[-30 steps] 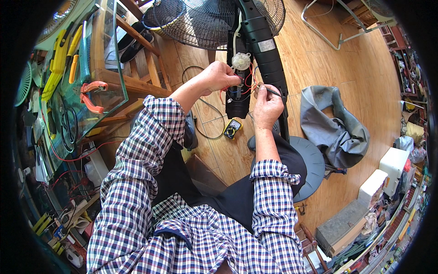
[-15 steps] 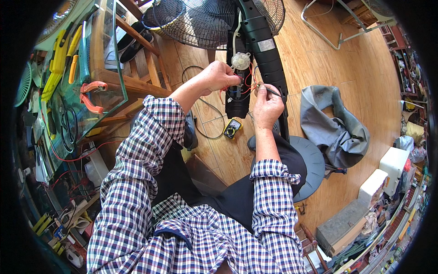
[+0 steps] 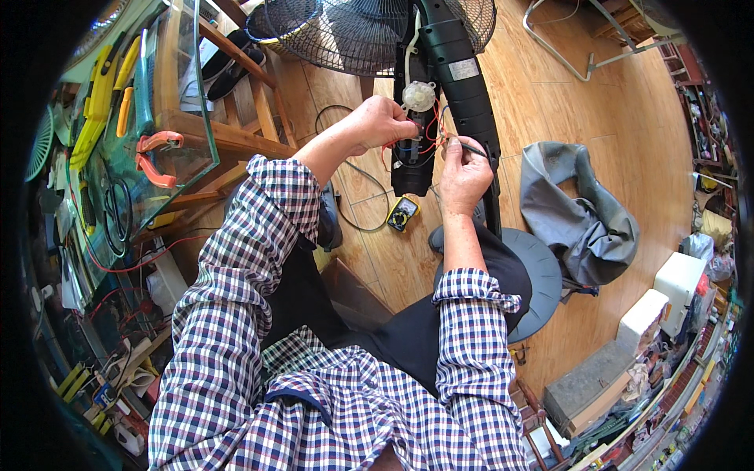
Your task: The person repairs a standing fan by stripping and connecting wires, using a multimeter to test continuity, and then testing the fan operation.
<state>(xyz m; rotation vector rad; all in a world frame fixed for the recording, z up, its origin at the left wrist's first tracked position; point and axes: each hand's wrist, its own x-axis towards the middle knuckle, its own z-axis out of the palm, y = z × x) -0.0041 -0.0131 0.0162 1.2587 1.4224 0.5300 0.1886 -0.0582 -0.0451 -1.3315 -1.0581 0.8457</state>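
An opened electric fan (image 3: 465, 86) with a black column lies in front of me, its wiring bared. A round whitish motor (image 3: 419, 96) sits above the thin red and orange wires (image 3: 434, 129). My left hand (image 3: 377, 125) is closed in a pinch at the open housing (image 3: 413, 177); something red shows at its fingertips, mostly hidden. My right hand (image 3: 463, 177) grips a slim black test probe (image 3: 474, 149) beside the wires, its tip too small to make out. Below the housing, a yellow and black multimeter (image 3: 403, 213) rests on the floor.
At left, a glass-topped table (image 3: 188, 177) carries cutters, knives and an orange spring clamp (image 3: 157, 161). The fan's wire guard (image 3: 338, 39) is at the far end. A grey cloth cover (image 3: 577, 212) lies on the floor to the right, near a round dark base (image 3: 538, 282).
The fan and multimeter appear shifted slightly rightward in the view. Both hands stay at the wiring with nearly the same grip; the left has moved slightly up and right.
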